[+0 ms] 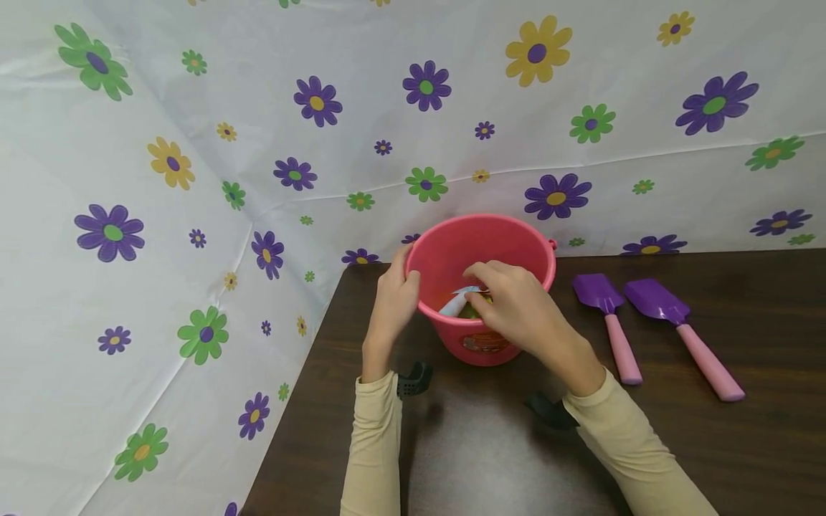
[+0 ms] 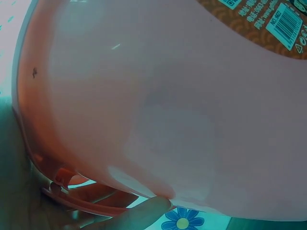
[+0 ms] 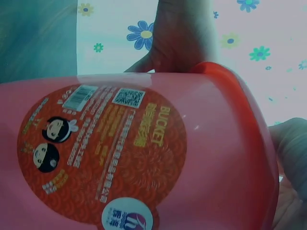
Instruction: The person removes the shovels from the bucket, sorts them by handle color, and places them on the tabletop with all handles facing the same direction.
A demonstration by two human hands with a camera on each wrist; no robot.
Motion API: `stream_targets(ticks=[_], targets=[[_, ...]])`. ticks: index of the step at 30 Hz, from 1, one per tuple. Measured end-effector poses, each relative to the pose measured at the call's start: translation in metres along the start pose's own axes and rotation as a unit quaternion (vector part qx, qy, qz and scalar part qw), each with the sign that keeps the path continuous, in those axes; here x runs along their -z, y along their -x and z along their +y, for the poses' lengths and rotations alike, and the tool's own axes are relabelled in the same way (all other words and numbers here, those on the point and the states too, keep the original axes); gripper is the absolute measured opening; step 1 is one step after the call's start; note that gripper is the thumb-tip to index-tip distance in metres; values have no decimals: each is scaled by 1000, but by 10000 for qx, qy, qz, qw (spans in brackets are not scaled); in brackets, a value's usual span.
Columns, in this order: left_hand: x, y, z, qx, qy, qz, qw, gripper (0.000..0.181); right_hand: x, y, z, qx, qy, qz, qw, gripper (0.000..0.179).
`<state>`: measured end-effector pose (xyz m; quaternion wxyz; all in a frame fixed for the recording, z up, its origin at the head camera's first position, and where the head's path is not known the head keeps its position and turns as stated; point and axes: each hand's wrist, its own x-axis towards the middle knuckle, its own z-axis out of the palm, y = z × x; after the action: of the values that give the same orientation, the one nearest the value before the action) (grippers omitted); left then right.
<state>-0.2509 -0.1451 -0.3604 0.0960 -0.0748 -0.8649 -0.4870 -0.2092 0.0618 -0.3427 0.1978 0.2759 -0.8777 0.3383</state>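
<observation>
A pink plastic bucket [image 1: 485, 345] stands on the table close to the back wall. At its left rim, my left hand [image 1: 393, 297] grips the edge, with the thumb over the rim on the inner side. My right hand [image 1: 516, 304] reaches over the near right rim, its fingers bent into the bucket. Right by its thumb and index finger are a pale white-blue item [image 1: 454, 304] and a yellow-green item [image 1: 472, 312], both partly hidden; I cannot tell whether the fingers pinch either. A red label [image 3: 96, 158] marks the bucket's outer wall in the right wrist view.
Two shovels with purple blades and pink handles, a shorter one [image 1: 621, 347] and a longer one [image 1: 706, 358], lie to the right of the bucket on the dark wood table [image 1: 774, 444]. A flower-printed white sheet [image 1: 361, 43] covers the walls behind and at left.
</observation>
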Motion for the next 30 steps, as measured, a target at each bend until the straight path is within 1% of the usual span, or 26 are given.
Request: stream_targets(ticks=[4,6,10,14,22,30], targets=[[-1,-2,-1,-57,-103,66,9999,52,1,1,3,-106,131,175,9997,31],[-1,-3,-2,-94,-165,103,9998,53,3,1,4,-223,213,178,9994,32],[-1,-3,-1,-113,-144,85,9998,53,6,1,5,-505,272,94,9983,35],[0,-2,-2,-77,-111,63,9999,53,9,0,6,-674,153,16,9976,35],[0,-1,-3,-55,-143,62,9999,52,13,1,8,-675,-71,66,9977,27],[0,-1,-2,-77,-111,71,9999,52,14,-2,7,-1028,-49,134,9946,23]])
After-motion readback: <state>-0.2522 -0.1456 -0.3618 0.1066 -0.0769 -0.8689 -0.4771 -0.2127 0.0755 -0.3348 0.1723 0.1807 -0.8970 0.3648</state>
